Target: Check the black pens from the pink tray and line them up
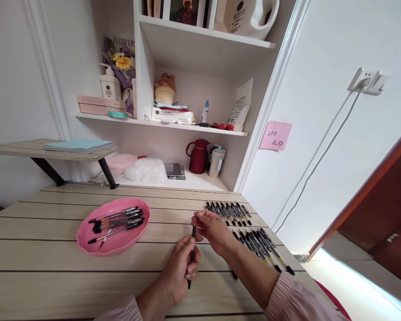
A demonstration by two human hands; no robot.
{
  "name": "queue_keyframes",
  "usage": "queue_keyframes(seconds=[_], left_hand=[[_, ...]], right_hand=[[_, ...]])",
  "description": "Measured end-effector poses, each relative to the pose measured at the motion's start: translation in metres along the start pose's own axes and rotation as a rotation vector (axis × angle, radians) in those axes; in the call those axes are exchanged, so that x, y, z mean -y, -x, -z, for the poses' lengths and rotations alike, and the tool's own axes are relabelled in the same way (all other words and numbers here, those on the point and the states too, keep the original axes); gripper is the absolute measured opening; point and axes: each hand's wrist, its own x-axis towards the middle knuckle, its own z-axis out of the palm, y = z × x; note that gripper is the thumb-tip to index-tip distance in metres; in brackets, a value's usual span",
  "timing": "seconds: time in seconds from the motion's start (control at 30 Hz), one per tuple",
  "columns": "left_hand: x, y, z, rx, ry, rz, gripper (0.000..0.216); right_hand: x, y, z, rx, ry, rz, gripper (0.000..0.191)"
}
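Head view: left hand [180,267] grip clamped around a black pen [191,256], held near upright over the wooden bench [53,258]. Right hand [214,229] fingertips pinched together at the pen's top end. Pink tray [87,236] holding several pens sits well left of both hands. Rows of pens [250,234] lie on the bench just right of the right hand.
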Motion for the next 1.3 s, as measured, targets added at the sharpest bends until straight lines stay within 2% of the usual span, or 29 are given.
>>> queue_keyframes(seconds=[0.13,0.33,0.53,0.7,0.87,1.07,1.3], left_hand=[[-0.001,0.000,0.001,0.011,0.010,0.006,0.028],[-0.002,0.001,0.001,-0.011,0.035,0.019,0.031],[-0.002,0.000,0.000,-0.010,0.033,0.015,0.031],[-0.002,0.001,0.000,-0.011,0.028,0.010,0.030],[-0.001,0.000,-0.001,-0.015,0.030,0.011,0.030],[0.000,-0.001,0.000,-0.009,0.009,0.014,0.028],[0.000,-0.002,0.001,-0.010,-0.002,0.019,0.025]], right_hand=[[0.008,-0.014,0.011,-0.129,-0.014,0.085,0.030],[0.024,-0.042,0.046,-0.314,0.375,0.136,0.022],[0.024,-0.057,0.071,-0.361,0.797,0.151,0.005],[0.016,-0.054,0.071,-0.351,1.242,0.201,0.006],[0.007,-0.053,0.066,-0.320,1.545,0.163,0.011],[0.003,-0.059,0.061,-0.299,1.719,0.131,0.013],[0.001,-0.064,0.059,-0.298,1.780,0.144,0.014]])
